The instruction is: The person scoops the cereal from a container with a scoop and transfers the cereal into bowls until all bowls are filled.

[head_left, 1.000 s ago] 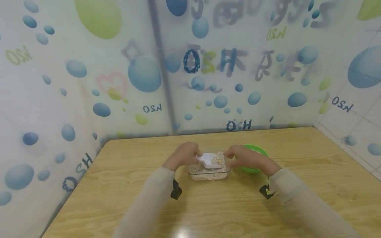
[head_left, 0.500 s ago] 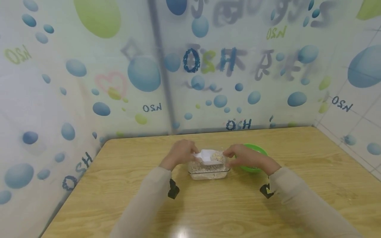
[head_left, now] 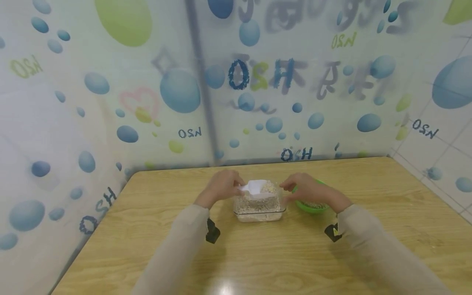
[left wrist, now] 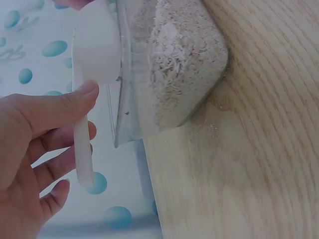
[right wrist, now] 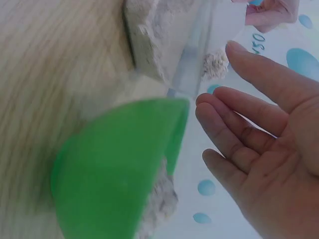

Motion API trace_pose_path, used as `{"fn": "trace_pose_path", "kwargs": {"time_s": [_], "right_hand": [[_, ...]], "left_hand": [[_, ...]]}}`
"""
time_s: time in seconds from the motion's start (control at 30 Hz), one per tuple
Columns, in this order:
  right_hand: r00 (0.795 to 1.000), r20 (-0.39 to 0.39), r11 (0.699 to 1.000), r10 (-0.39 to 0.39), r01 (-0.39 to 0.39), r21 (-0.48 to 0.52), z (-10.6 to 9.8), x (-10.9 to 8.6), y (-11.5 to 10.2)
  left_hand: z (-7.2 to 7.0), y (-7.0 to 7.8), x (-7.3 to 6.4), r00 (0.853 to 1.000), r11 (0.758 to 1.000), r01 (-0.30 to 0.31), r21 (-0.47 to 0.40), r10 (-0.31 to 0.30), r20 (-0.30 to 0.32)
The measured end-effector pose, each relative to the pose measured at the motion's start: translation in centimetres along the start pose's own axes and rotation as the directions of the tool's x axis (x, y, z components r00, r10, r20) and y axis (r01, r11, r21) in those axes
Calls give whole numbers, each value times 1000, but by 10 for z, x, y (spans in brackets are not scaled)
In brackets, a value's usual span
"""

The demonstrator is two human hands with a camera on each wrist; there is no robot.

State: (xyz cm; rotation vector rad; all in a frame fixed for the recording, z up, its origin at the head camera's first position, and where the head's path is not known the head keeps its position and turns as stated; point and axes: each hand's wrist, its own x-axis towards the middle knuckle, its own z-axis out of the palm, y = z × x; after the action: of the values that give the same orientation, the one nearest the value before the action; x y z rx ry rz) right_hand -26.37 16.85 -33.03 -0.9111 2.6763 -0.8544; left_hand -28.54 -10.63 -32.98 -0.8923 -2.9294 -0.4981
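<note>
My left hand (head_left: 222, 186) grips the handle of a white scoop (head_left: 254, 187), and the left wrist view shows thumb and fingers round that handle. Pale flakes (head_left: 269, 187), oat-like, lie in the scoop's front end. Under the scoop stands a clear rectangular container (head_left: 259, 218) holding more of the flakes. My right hand (head_left: 309, 189) hovers by the container's right side, near the scoop's tip. In the right wrist view its fingers (right wrist: 227, 124) are spread and loosely bent, with nothing held. Partly behind that hand, a green bowl (right wrist: 107, 174) contains some flakes.
The container and bowl stand close together toward the back of a wooden table (head_left: 258, 258). A wall (head_left: 221, 102) with blue and green dots rises behind the table's far edge, and further walls flank it.
My left hand has raised the scoop above the container's flakes and drawn it slightly left and back. The right hand has risen a little and moved slightly right, away from the scoop's tip.
</note>
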Motion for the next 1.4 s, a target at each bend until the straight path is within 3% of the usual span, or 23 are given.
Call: {"fn": "trace_pose_path", "kwargs": {"time_s": [0.43,0.67,1.0,1.4], "right_hand": [[998,-59,999,4,-6,-34,-31,-27,29],[998,-51,998,44,-47,-52,-43,-43,49],[995,-15,994,103,-103,-29,-49,-62,64],[990,16,991,137,-137,7,-45,-69,76]], "left_hand": [[-12,17,16,998,998,-61,-14,61,-12],[-12,33,29,996,995,-83,-57,84,22],[-7,52,51,996,997,-64,-39,67,67],[7,71,73,996,998,-60,9,59,62]]}}
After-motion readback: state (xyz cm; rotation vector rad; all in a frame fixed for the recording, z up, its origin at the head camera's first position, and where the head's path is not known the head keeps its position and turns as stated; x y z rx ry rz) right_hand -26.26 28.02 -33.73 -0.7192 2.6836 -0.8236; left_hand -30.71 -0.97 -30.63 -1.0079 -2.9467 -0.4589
